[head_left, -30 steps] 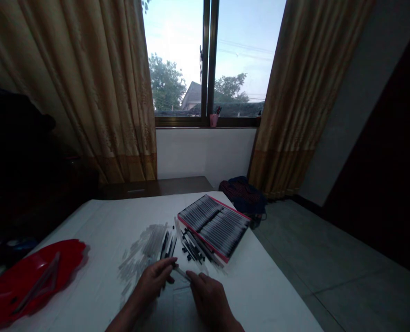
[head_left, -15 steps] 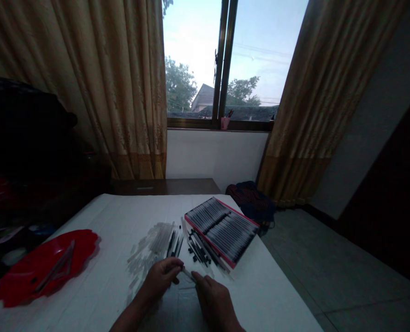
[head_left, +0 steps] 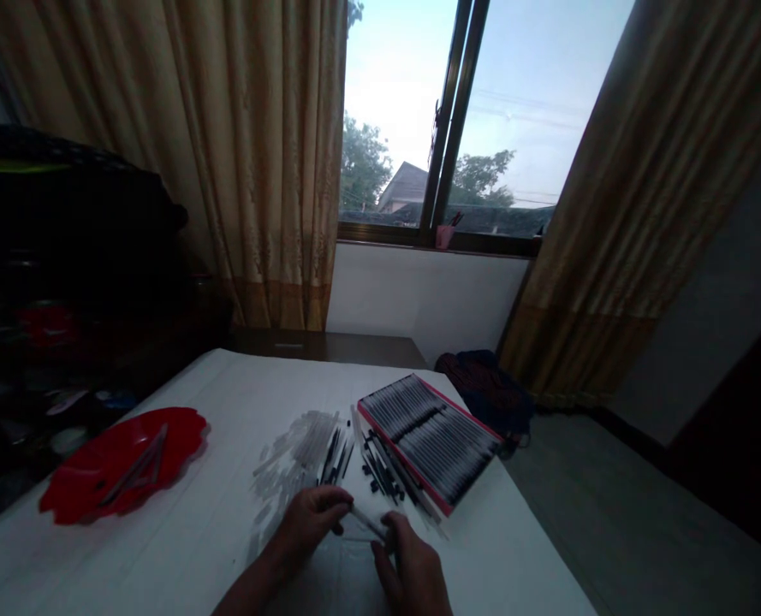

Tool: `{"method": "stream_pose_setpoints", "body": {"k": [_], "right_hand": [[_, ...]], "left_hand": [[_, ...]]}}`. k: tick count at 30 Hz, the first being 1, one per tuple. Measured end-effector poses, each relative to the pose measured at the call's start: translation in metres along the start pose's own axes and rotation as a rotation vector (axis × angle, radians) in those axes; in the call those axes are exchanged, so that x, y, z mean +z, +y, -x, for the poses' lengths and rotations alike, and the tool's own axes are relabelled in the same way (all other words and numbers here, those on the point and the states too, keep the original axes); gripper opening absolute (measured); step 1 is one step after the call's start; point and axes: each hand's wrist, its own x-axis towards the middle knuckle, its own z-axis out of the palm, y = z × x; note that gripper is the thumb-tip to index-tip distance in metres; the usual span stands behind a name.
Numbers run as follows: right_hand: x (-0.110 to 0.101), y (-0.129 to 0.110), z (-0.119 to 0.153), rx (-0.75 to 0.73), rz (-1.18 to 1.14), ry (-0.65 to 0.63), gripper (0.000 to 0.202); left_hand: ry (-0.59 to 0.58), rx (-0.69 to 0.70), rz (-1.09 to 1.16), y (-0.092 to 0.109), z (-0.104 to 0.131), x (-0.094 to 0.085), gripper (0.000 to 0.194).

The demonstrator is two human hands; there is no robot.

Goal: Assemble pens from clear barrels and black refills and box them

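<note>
My left hand [head_left: 308,519] pinches one end of a slim, pale pen barrel [head_left: 365,519] between thumb and fingers. The other end of it sits in the closed fingers of my right hand [head_left: 413,560]. Just beyond my left hand lie dark, thin pen parts [head_left: 336,455] and a spread pile of clear pen tubes [head_left: 312,441]. Small black caps and dark sticks [head_left: 383,470] are scattered past my right hand. Beside them, a red-edged box [head_left: 431,435] holds two rows of pens with dark ends.
On the left of the white-covered table [head_left: 193,547] rests a red scalloped tray [head_left: 181,428] with a clear triangular piece in it. Dark clutter [head_left: 78,231] stands beyond the table's left edge. A bundle of dark cloth [head_left: 489,385] lies past the far right corner.
The view has swung left, so everything sits further right. My right-hand fingers have shifted on the pen barrel, and more of it shows between my hands.
</note>
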Motion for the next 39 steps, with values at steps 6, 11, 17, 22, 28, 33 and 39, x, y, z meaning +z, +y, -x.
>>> {"method": "stream_pose_setpoints", "body": {"k": [6, 11, 17, 22, 28, 33, 39], "right_hand": [[0.000, 0.000, -0.004, -0.075, 0.060, 0.016, 0.039], [-0.003, -0.001, -0.004, -0.119, 0.080, 0.069, 0.034], [-0.003, -0.003, -0.004, -0.042, 0.054, 0.054, 0.032], [-0.004, -0.002, -0.005, -0.104, 0.084, 0.046, 0.033], [-0.008, -0.008, -0.007, -0.046, 0.072, 0.049, 0.032], [-0.010, -0.008, -0.009, -0.111, 0.077, 0.055, 0.031], [-0.009, -0.008, -0.007, -0.041, 0.073, 0.056, 0.032]], "left_hand": [[-0.008, -0.019, 0.027, 0.001, -0.001, -0.002, 0.043], [-0.003, -0.014, 0.023, 0.001, -0.001, -0.005, 0.039], [-0.003, -0.009, 0.021, 0.000, 0.000, -0.006, 0.038], [-0.001, -0.009, 0.022, -0.004, -0.001, -0.008, 0.042], [0.007, -0.019, 0.015, -0.007, -0.003, -0.009, 0.046], [0.005, -0.037, -0.003, -0.002, -0.002, -0.012, 0.041], [0.016, -0.035, -0.005, -0.003, -0.003, -0.016, 0.044]]}}
